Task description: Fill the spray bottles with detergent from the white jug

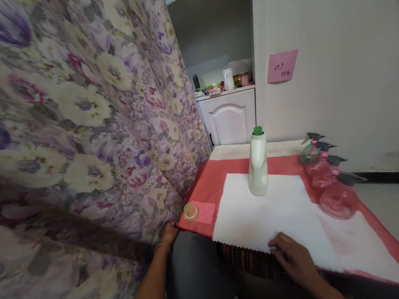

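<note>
My right hand [291, 255] rests at the near edge of a white cloth [243, 214], fingers loosely bent, thumb apart, holding nothing I can see. At the table's left corner is my left hand [170, 232], its fingertips near the red tablecloth's edge and mostly hidden. A pale green-white bottle [258, 166] stands upright on the white cloth, with no cap on and a green piece [258, 131] sticking out of its neck. Neither hand touches it. To the left, a small round cap [190, 211] sits on a pink paper note [206, 212].
Several spray bottles, the nearest a pink one [338, 200], line the table's right side. A floral curtain [84, 128] hangs close on the left. Behind the table are a white cabinet [231, 116] with small items on top and a wall with a pink note [282, 66].
</note>
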Motion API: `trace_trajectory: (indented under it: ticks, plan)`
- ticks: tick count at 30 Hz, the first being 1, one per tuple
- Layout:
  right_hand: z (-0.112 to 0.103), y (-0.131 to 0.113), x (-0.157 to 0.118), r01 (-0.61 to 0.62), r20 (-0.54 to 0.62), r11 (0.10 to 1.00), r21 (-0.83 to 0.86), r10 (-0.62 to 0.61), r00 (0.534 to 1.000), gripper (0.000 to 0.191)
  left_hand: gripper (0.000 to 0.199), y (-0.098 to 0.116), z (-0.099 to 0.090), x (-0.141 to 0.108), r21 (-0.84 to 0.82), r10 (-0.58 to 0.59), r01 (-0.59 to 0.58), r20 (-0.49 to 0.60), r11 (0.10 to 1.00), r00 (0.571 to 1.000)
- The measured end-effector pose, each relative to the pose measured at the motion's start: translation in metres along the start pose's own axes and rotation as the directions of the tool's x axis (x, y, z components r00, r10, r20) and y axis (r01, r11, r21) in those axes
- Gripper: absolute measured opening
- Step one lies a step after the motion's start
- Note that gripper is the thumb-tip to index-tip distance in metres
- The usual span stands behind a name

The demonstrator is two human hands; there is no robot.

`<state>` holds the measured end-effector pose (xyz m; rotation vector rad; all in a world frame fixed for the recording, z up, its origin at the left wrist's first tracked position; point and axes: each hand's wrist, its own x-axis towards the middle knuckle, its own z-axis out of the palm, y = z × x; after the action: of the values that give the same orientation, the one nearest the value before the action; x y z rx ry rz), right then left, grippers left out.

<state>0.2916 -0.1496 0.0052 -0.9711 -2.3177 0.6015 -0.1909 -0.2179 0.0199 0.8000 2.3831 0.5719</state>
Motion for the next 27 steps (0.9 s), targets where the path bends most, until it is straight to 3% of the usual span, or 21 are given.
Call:
trace_trajectory:
  ticks: [9,16,18,23,25,27]
  plan:
    - [-0.001,-0.001,0.000,0.010,-0.002,1.000,-0.003,-0.010,1.000,0.014,0.033,-0.018,0.004,-0.004,-0.084,-0.053,0.048,-0.059,0.995,0.997]
    - [0.001,0.000,-0.002,0.021,-0.035,0.999,0.041,-0.020,0.999,0.015,0.027,-0.027,-0.001,-0.037,-0.151,0.021,-0.068,-0.292,0.986,0.956]
    - [-0.002,-0.002,-0.005,0.025,-0.054,0.998,0.064,-0.021,0.998,0.018,0.024,-0.029,0.002,-0.056,-0.144,0.064,-0.128,-0.384,0.981,0.921]
    - [-0.015,-0.016,-0.013,0.028,-0.109,0.988,0.152,-0.011,0.994,0.023,0.038,-0.019,0.021,-0.099,-0.063,0.189,-0.273,-0.572,0.960,0.798]
    - [-0.021,-0.020,-0.017,0.015,-0.132,0.985,0.174,0.008,0.991,0.024,0.037,0.000,0.037,-0.109,0.083,0.376,-0.426,-0.636,0.901,0.673]
    - [-0.027,-0.023,-0.020,-0.013,-0.167,0.985,0.175,0.043,0.985,0.022,0.035,0.028,0.062,-0.117,0.150,0.560,-0.599,-0.582,0.786,0.589]
